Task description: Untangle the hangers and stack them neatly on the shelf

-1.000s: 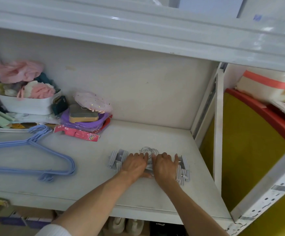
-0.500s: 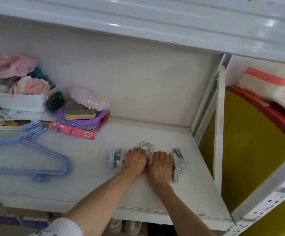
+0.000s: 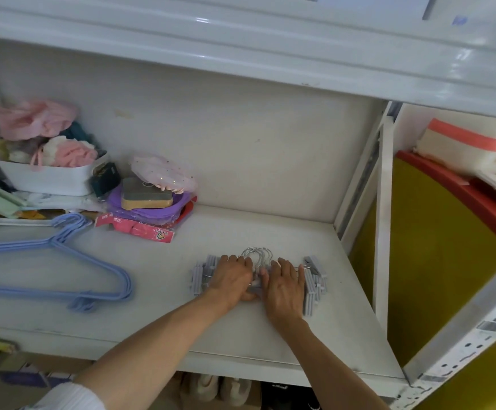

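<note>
A stack of grey clip hangers (image 3: 313,281) with silver wire hooks lies flat on the white shelf (image 3: 158,309), right of centre. My left hand (image 3: 232,279) rests palm down on the stack's left half, and my right hand (image 3: 285,287) presses on its right half; the thumbs meet at the middle. Grey clips stick out past both hands and the hooks poke out behind the fingers. A bundle of light blue hangers (image 3: 63,261) lies flat at the shelf's left.
At the back left stand a white bin of pink and white cloth (image 3: 48,176), a purple dish with a sponge (image 3: 149,202) and a red packet (image 3: 140,229). A white upright (image 3: 382,220) bounds the shelf on the right, with a yellow and red container (image 3: 448,247) beyond it.
Both hands stay pressed on the grey stack, which has been squeezed slightly closer together. The camera view has shifted a little.
</note>
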